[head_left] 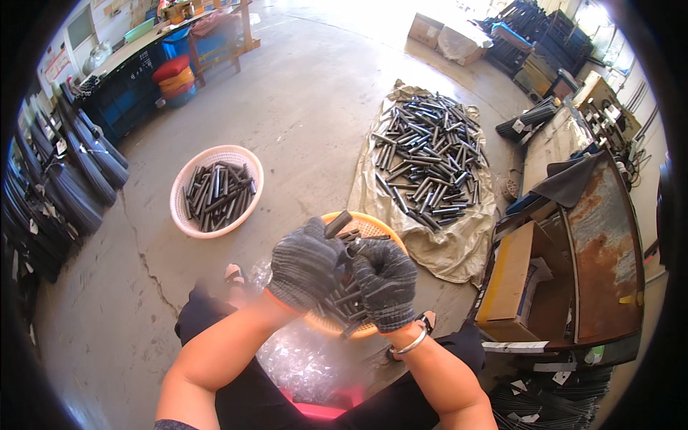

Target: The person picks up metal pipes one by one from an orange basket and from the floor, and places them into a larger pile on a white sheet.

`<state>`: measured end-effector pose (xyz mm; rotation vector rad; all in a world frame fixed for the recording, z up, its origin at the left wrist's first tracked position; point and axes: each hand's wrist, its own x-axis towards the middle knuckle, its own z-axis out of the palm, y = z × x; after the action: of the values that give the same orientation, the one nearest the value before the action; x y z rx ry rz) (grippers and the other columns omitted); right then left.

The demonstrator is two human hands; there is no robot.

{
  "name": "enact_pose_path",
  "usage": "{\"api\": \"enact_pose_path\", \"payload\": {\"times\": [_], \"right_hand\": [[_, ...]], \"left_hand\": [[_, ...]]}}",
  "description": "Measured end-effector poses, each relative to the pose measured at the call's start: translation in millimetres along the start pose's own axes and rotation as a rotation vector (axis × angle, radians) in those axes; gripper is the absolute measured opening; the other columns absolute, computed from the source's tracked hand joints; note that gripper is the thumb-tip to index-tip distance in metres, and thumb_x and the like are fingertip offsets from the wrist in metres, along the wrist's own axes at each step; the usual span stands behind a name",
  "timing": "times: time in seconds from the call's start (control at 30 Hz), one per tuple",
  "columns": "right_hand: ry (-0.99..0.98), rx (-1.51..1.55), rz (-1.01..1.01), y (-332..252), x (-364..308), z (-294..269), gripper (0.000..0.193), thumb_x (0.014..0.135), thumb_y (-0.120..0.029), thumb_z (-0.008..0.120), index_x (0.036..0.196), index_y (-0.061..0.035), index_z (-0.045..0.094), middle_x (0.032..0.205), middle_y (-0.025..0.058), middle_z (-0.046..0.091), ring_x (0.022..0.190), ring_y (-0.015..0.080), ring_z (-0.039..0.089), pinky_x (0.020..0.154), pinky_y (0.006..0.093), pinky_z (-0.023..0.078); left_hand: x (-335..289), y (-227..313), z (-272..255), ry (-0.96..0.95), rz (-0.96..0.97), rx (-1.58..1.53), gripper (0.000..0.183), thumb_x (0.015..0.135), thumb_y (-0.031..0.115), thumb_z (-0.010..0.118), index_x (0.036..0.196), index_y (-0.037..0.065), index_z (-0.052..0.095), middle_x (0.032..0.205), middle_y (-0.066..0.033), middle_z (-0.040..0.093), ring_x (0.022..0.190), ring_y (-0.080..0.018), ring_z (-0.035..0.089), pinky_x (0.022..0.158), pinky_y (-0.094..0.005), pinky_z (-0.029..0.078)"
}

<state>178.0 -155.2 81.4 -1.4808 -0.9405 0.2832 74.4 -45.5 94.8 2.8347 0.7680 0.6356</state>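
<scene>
Both my hands wear dark grey knitted gloves and meet over an orange plastic basket (373, 226). My left hand (307, 261) is closed around a short black tube (338, 224), whose end sticks up past the fingers. Close beside it, my right hand (385, 281) has its fingers curled in toward the left one; whatever they pinch is hidden. More short black tubes (350, 299) lie in the basket beneath, partly covered by the gloves.
A pink basket (182, 215) with similar tubes stands on the floor at left. To the right, a large tube pile (430, 154) lies on a beige sheet (459, 247). An open cardboard box (510, 276) is near my right. Clear plastic (301, 362) lies between my legs.
</scene>
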Motion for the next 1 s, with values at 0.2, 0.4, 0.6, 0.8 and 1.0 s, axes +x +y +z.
{"api": "enact_pose_path", "payload": {"times": [0.2,0.4,0.6,0.8,1.0], "right_hand": [[-0.006,0.027,0.151,0,-2,2,0.005,0.082,0.004,0.065,0.085,-0.0001,0.066,0.074,0.0016,0.063,0.068,0.0076,0.058,0.063,0.0236,0.048],[-0.136,0.029,0.062,3,6,-6,0.007,0.083,0.004,0.065,0.089,-0.0003,0.066,0.076,0.0021,0.064,0.069,0.0074,0.058,0.065,0.0235,0.049],[-0.168,0.0,0.007,-7,8,-10,0.01,0.083,0.005,0.064,0.091,-0.0004,0.066,0.081,0.0041,0.066,0.075,0.0099,0.06,0.07,0.0254,0.05],[-0.166,-0.124,-0.203,4,8,-14,0.018,0.081,0.008,0.063,0.096,-0.0011,0.063,0.085,0.0056,0.065,0.077,0.0122,0.061,0.071,0.0274,0.051],[-0.067,0.018,-0.123,1,18,-22,0.014,0.085,0.009,0.063,0.094,-0.0018,0.06,0.09,0.0043,0.062,0.082,0.011,0.059,0.075,0.0251,0.049]], "left_hand": [[0,0,5,-0.006,0.033,0.013,0.022,0.066,0.025,0.072,0.079,0.008,0.067,0.079,-0.0148,0.054,0.071,-0.0317,0.06,0.061,-0.0435,0.048],[0,-1,-3,-0.138,0.013,-0.178,0.031,0.068,0.021,0.073,0.096,0.007,0.069,0.102,-0.0198,0.058,0.082,-0.0342,0.062,0.07,-0.0413,0.052],[-9,-8,0,-0.224,-0.116,-1.027,0.039,0.072,0.009,0.074,0.111,0.005,0.066,0.122,-0.0213,0.053,0.105,-0.0317,0.057,0.086,-0.0338,0.05],[-12,-16,-8,-0.715,-0.156,-1.276,0.035,0.073,0.012,0.078,0.105,0.004,0.066,0.113,-0.0139,0.055,0.099,-0.0237,0.057,0.085,-0.0353,0.048],[-15,-34,0,-0.638,0.117,-1.089,0.044,0.073,0.013,0.077,0.115,0.006,0.064,0.122,-0.0128,0.053,0.111,-0.025,0.052,0.099,-0.037,0.04]]}}
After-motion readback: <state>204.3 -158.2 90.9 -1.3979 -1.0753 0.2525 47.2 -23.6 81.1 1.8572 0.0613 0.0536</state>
